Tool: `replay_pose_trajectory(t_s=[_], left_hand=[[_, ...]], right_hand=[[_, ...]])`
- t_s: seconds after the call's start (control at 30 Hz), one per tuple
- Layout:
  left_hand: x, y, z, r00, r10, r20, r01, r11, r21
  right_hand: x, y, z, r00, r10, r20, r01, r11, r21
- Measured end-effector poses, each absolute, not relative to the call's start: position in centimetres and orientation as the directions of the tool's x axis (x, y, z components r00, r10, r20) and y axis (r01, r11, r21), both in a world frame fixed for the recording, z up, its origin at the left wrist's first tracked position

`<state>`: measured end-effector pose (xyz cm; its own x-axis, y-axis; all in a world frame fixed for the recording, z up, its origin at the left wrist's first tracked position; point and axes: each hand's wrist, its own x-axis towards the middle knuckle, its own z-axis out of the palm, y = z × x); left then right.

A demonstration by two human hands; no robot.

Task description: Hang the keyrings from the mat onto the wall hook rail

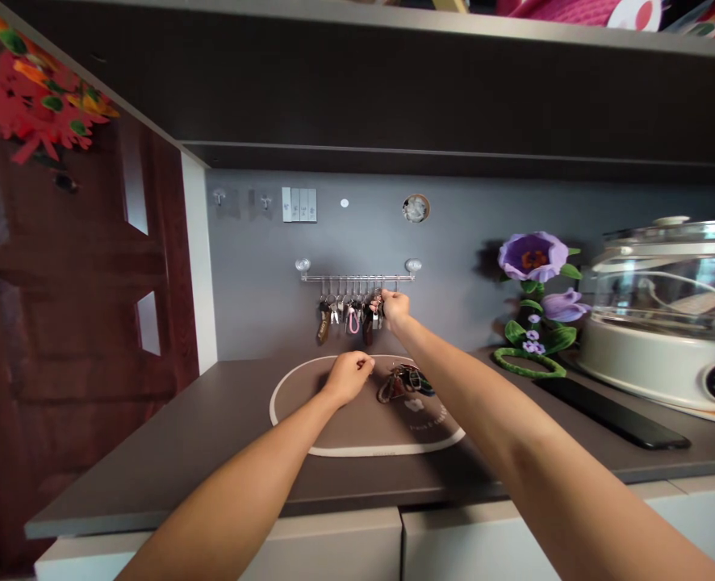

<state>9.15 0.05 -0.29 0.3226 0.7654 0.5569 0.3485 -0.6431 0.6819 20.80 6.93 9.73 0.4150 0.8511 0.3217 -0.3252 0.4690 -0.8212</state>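
A metal hook rail (pixel 357 278) is fixed to the grey wall by two round clear mounts. Several bunches of keys hang from its hooks, among them one with a pink loop (pixel 353 320) and one with a brown tag (pixel 323 325). At the right part of the rail, my right hand (pixel 396 307) pinches a bunch of keys (pixel 377 315) close under the hooks. My left hand (pixel 350 377) is closed above the mat; whatever its curled fingers hold is hidden. More keys (pixel 403 381) lie in a pile on the brown oval mat (pixel 345 436), right of my left hand.
Purple artificial flowers (pixel 533 258) with a green base stand on the counter (pixel 200 436) at right. Beside them are a black phone (pixel 615 411) and a cream steamer (pixel 654 355). A dark shelf (pixel 357 89) overhangs the wall switches (pixel 300 205). Left is a dark red door (pixel 79 323).
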Motion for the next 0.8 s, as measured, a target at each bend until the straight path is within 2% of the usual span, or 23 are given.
replay_pose_trajectory(t_s=[0.4, 0.8], left_hand=[[9.1, 0.2, -0.4, 0.295, 0.782, 0.549, 0.334, -0.623, 0.707], [9.1, 0.4, -0.6, 0.301, 0.792, 0.531, 0.319, -0.608, 0.727]], right_hand=[[20.7, 7.7, 9.5, 0.436, 0.856, 0.277, -0.355, 0.446, -0.821], [21.5, 7.4, 7.9, 0.378, 0.866, 0.325, -0.27, 0.44, -0.857]])
